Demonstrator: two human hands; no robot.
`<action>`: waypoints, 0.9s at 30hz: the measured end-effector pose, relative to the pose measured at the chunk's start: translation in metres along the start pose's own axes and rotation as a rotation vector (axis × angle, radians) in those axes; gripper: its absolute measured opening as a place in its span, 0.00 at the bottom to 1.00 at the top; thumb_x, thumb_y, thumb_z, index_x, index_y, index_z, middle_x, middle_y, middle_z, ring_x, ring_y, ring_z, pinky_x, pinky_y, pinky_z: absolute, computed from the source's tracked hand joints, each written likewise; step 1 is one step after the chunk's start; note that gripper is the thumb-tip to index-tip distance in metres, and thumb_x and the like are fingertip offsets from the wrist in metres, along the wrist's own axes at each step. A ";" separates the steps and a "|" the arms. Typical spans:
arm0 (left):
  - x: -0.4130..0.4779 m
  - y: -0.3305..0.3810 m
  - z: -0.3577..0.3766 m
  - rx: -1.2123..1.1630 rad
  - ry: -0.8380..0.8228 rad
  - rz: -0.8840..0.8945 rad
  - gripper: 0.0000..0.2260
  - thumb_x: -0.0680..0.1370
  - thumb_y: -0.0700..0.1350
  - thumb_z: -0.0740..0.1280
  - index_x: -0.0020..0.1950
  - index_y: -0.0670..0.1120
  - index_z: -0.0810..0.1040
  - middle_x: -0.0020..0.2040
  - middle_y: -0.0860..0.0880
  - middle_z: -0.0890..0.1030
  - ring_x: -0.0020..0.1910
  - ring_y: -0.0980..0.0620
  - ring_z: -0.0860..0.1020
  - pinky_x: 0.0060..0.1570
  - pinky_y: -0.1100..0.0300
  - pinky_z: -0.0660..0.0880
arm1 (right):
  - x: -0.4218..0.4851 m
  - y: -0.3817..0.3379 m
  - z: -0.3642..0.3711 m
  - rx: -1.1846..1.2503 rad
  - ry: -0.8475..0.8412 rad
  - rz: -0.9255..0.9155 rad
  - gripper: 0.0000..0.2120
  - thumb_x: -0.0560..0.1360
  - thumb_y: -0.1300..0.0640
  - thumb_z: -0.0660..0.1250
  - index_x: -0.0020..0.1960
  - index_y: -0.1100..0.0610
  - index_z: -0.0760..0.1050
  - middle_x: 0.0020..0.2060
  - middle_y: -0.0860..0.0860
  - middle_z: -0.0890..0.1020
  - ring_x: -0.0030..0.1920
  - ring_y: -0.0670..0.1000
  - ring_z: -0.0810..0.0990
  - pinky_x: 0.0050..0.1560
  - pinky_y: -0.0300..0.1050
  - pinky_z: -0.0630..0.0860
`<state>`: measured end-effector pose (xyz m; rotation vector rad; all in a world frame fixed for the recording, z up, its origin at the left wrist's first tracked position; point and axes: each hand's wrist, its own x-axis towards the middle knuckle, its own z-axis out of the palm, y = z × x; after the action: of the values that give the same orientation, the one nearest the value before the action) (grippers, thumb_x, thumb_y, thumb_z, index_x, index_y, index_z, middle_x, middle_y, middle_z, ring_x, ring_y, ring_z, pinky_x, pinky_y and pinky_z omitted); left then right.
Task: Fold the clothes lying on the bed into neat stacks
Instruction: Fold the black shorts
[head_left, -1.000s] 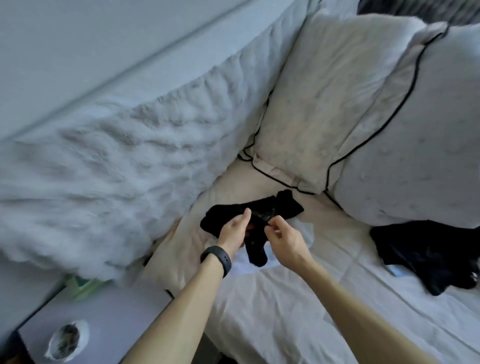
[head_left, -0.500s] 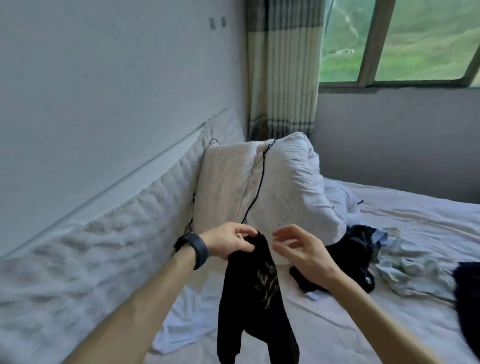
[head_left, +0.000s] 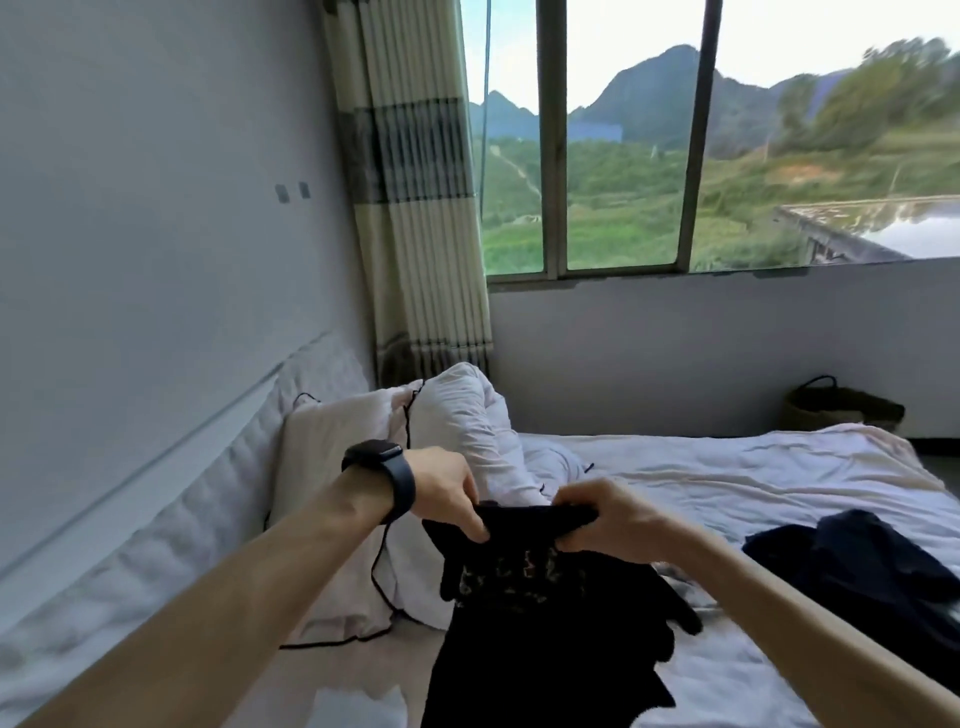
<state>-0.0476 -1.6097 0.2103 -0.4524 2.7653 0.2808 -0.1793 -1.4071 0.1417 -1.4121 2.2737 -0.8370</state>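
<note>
Head view, single wide-angle camera. Position: worn on the head. Facing: forward and slightly down, across the bed (head_left: 753, 467) toward the window (head_left: 623, 156); wall (head_left: 156, 208) at left. Range: close; left hand (head_left: 449, 493), right hand (head_left: 610, 519) and black garment (head_left: 519, 649) at lower centre.

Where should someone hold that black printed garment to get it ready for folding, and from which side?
Along its top edge, one grip near each end, coming from above. The black printed cloth garment hangs limp from that edge, so its weight should probably pull it flat. The left hand and right hand pinch it there, fingers curled over the edge.
</note>
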 end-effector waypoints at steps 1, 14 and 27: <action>0.000 -0.003 0.006 0.015 -0.029 -0.032 0.16 0.70 0.59 0.74 0.31 0.49 0.78 0.28 0.56 0.75 0.32 0.54 0.74 0.34 0.62 0.69 | -0.003 0.003 -0.003 -0.082 0.011 0.000 0.09 0.69 0.55 0.74 0.40 0.42 0.78 0.33 0.42 0.80 0.34 0.40 0.76 0.39 0.37 0.71; 0.012 -0.023 0.086 0.261 -0.169 -0.254 0.22 0.79 0.58 0.62 0.63 0.43 0.79 0.63 0.42 0.80 0.60 0.43 0.79 0.53 0.57 0.75 | -0.040 0.036 0.039 -0.612 -0.069 -0.091 0.09 0.74 0.53 0.66 0.51 0.50 0.82 0.51 0.48 0.78 0.51 0.52 0.78 0.44 0.40 0.65; 0.037 -0.041 0.072 0.506 0.781 -0.046 0.06 0.60 0.40 0.76 0.34 0.49 0.83 0.46 0.51 0.85 0.38 0.45 0.81 0.42 0.47 0.79 | -0.010 0.032 0.066 -0.405 -0.299 0.023 0.20 0.69 0.56 0.59 0.59 0.42 0.71 0.53 0.55 0.81 0.56 0.60 0.79 0.51 0.49 0.77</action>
<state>-0.0468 -1.6408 0.1246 -0.5721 3.3719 -0.7541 -0.1607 -1.4077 0.0703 -1.5467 2.2938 -0.1396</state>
